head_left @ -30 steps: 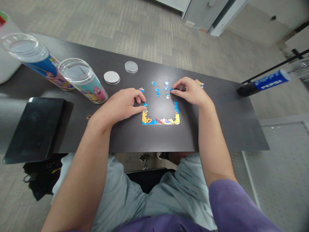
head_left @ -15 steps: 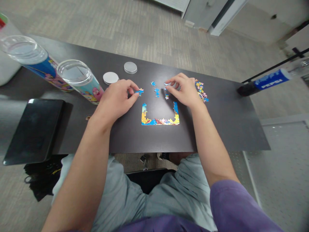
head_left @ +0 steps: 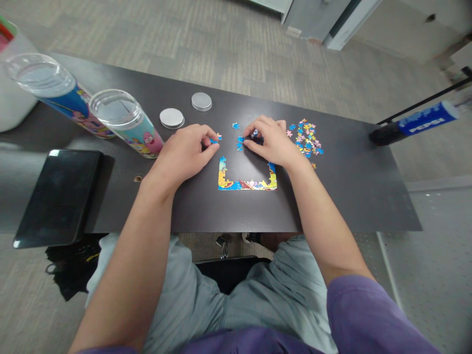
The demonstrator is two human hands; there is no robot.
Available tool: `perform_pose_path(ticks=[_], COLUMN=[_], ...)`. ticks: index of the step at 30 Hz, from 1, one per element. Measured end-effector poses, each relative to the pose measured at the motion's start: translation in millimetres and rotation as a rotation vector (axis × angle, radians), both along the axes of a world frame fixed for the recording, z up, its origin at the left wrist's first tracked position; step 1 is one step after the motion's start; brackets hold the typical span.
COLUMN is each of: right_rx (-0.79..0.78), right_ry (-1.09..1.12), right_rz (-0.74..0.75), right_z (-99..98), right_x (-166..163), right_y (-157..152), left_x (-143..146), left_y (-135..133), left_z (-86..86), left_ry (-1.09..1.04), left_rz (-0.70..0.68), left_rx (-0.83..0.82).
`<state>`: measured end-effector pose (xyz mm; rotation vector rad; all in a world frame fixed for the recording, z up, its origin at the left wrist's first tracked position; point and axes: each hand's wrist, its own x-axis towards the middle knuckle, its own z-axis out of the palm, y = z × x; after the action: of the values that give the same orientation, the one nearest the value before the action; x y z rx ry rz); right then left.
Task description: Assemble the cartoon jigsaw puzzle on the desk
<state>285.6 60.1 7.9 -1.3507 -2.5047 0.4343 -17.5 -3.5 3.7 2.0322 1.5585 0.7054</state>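
Observation:
My left hand (head_left: pixel 188 150) pinches a small blue jigsaw puzzle piece (head_left: pixel 214 141) between thumb and forefinger, low over the table. My right hand (head_left: pixel 271 140) has its thumb and forefinger closed at the edge of a blue puzzle piece (head_left: pixel 240 139). Just below that piece lies another blue one (head_left: pixel 239 147), and a loose blue piece (head_left: pixel 236 126) is a little above. Nearer to me lies a U-shaped run of joined border pieces (head_left: pixel 236 186), its open side facing away. My right hand partly hides its upper right end and some pieces under the palm.
A pile of loose puzzle pieces (head_left: pixel 309 138) lies right of my right hand. To the left stand two clear-topped canisters (head_left: pixel 145 140) (head_left: pixel 79 105), round lids (head_left: pixel 171 118) (head_left: pixel 201 101) and a black tablet-like slab (head_left: pixel 59 194). A Pepsi bottle (head_left: pixel 424 123) is at the right end.
My right hand has shifted left and down from the pieces beside it to the blue piece in the middle. My left hand keeps its pinch. The view has moved slightly.

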Motion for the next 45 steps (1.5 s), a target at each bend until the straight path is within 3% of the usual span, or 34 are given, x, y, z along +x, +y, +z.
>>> perform_pose_path(ticks=[11, 20, 33, 37, 45], right_rx=[-0.017, -0.317, -0.23, -0.202, -0.218], right_ry=[0.037, 0.447, 0.366, 0.401, 0.477], right_rz=[-0.012, 0.019, -0.036, 0.006, 0.127], right_z=[3.2, 0.6, 1.9, -4.2, -18.3], right_x=[-1, -3, 4, 6, -28], right_y=[-2, 5, 6, 9, -7], left_x=[0, -1, -2, -3, -6], left_y=[1, 0, 1, -1, 0], left_z=[-2.4, 1.7, -0.5, -1.4, -1.2], left_ry=[-0.001, 0.021, 0.048, 0.039, 0.003], left_rz=[0.002, -0.008, -0.046, -0.079, -0.108], left_rx=[-0.006, -0.026, -0.038, -0.068, -0.111])
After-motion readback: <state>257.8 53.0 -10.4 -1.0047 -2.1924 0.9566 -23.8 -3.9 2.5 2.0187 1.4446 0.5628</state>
